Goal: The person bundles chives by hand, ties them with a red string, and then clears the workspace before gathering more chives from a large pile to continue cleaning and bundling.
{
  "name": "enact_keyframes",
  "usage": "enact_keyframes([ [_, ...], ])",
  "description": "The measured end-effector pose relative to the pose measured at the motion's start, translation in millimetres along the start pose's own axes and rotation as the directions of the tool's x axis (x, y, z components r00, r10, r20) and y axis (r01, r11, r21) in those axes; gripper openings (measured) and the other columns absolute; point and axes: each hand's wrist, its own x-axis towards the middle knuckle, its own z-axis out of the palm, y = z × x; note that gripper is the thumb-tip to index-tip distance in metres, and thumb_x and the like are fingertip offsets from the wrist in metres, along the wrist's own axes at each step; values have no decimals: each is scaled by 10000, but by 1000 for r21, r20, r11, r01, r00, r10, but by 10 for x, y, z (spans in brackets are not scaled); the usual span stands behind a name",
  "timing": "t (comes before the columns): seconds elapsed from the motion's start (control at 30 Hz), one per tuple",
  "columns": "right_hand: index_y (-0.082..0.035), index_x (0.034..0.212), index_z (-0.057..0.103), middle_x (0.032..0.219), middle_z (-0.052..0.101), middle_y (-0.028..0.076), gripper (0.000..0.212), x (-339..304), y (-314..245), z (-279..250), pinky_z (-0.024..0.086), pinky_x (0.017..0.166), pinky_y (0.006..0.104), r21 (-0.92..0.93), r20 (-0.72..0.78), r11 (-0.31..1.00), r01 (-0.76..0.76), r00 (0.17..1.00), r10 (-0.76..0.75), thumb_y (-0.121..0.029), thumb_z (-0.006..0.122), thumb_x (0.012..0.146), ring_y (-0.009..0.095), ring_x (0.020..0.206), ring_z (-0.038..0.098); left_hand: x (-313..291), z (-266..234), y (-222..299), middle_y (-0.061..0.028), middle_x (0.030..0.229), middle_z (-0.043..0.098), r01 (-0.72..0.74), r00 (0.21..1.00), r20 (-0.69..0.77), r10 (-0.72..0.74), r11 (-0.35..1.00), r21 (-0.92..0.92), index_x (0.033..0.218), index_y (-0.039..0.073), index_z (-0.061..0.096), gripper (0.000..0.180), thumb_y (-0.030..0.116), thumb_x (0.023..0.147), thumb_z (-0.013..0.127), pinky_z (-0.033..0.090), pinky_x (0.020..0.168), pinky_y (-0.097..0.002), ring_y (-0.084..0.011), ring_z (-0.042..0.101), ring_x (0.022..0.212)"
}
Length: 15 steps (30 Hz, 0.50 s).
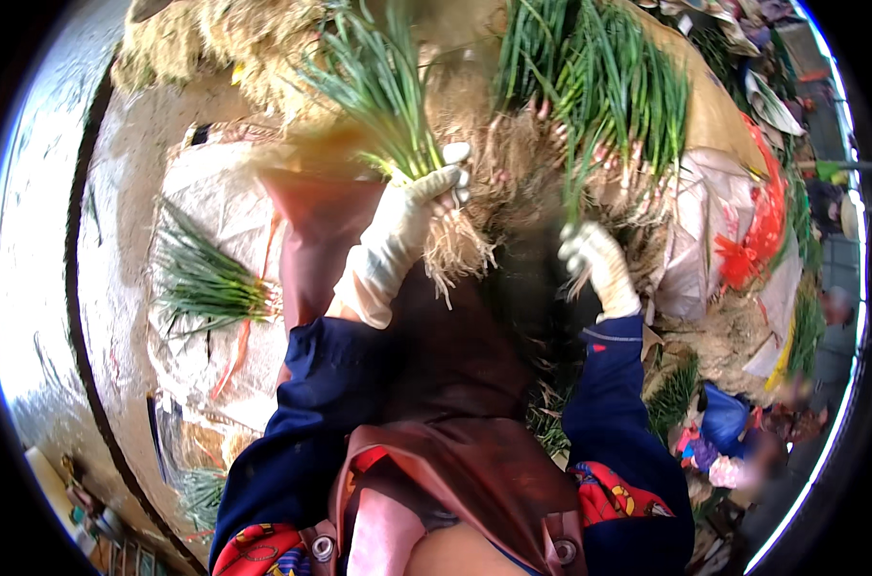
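Note:
Both my hands wear whitish gloves. A bunch of green onions (395, 120) is wrapped in my left hand (419, 197), leaves pointing up and away, pale roots hanging below the fist. To the right, my right hand (594, 257) closes around a thin green onion (575, 187), its leaves rising above the fingers and a few roots showing beneath; motion blurs it somewhat. Just beyond that hand lies a large heap of green onions (614, 96), roots toward me. A tied-looking bundle of green onions (215, 274) rests at the left on pale sacking.
A brown apron (436, 355) covers my lap. Pale sacking (201, 370) spreads at the left beside a wall (119, 250). Dry root clumps (181, 43) lie at the far left. A red plastic bag (748, 245) and a white sack (700, 221) are at the right.

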Motion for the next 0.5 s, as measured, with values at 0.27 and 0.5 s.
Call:
enact_keyframes([
  [0.27,-90,956,638,852,645,94,268,154,-404,-395,482,683,332,-888,-422,442,-131,614,-667,-299,659,790,203,734,614,127,169,-309,-108,945,653,146,972,182,-149,989,27,1144,-35,536,364,59,810,643,487,601,-218,-165,632,708],
  [0.5,-135,716,601,662,548,24,182,225,-637,201,431,501,316,-884,-364,-28,-467,723,-588,-296,670,767,150,559,527,361,510,-776,-80,889,666,280,952,141,-271,959,-49,1025,-18,595,258,81,797,664,492,622,-224,-144,631,764],
])
